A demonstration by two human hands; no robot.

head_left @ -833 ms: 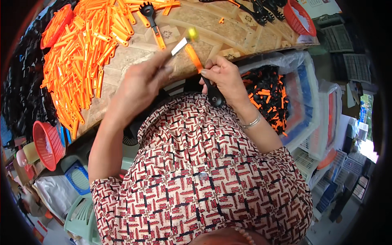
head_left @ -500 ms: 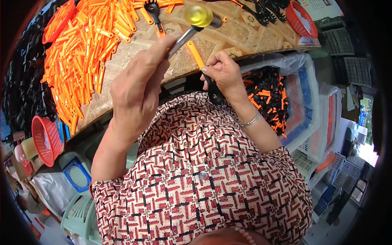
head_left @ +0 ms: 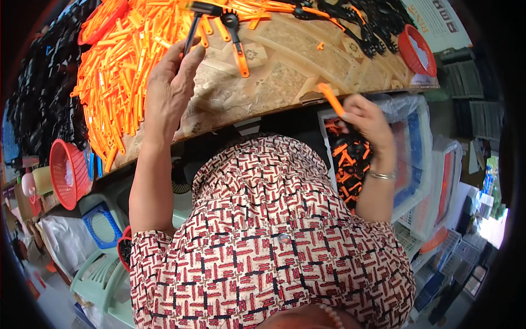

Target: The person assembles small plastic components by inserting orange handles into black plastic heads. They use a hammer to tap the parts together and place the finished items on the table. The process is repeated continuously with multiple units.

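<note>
My left hand (head_left: pixel 171 88) is over the left part of the table, beside the heap of orange handles (head_left: pixel 112 82). A hammer (head_left: pixel 192 28) sits between its thumb and fingers, the dark head pointing away from me. On the right, my right hand (head_left: pixel 368 122) grips a utensil by its orange handle (head_left: pixel 331 100) above a box of black and orange utensils (head_left: pixel 350 170). The utensil's black end is hidden or blurred. A black pasta server (head_left: pixel 233 30) with an orange end lies on the table to the right of the hammer.
Black utensil heads (head_left: pixel 372 27) are heaped at the far right, beside a red basket (head_left: pixel 415 50). Another red basket (head_left: pixel 70 174) stands at the table's left edge. Black parts (head_left: pixel 44 98) are piled far left. A small orange piece (head_left: pixel 320 46) lies on the tabletop (head_left: pixel 274 66).
My left hand has moved away and left with the hammer, lowering it toward the table. My right hand has carried the orange-handled utensil right, from in front of me to above the box.
</note>
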